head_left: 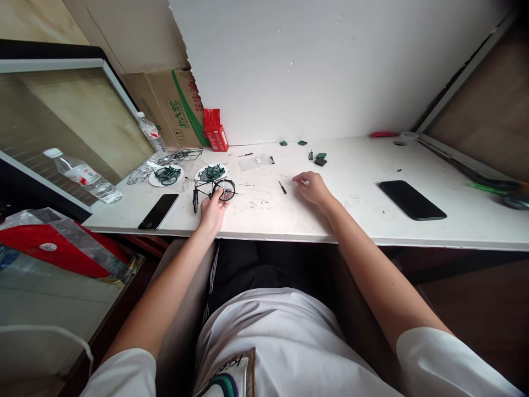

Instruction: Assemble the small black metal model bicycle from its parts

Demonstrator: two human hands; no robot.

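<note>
My left hand (212, 213) is closed around a small black model bicycle (203, 187), gripping it near the spoked wheel on the right. The bicycle is held just over the table by its front edge, with its other wheel hanging at the left. My right hand (313, 187) rests on the table with its fingers drawn together at the tips. Whatever those fingertips pinch is too small to make out. Tiny dark bits lie close to them. A thin black screwdriver (282, 188) lies just left of this hand, apart from it.
Two white plates of dark green parts (166, 175) sit behind the bicycle. Phones lie at left (158, 212) and right (412, 199). Several dark green pieces (320, 159) are near the wall. Bottles (85, 175), a red box (215, 131) and a carton (173, 107) stand at left.
</note>
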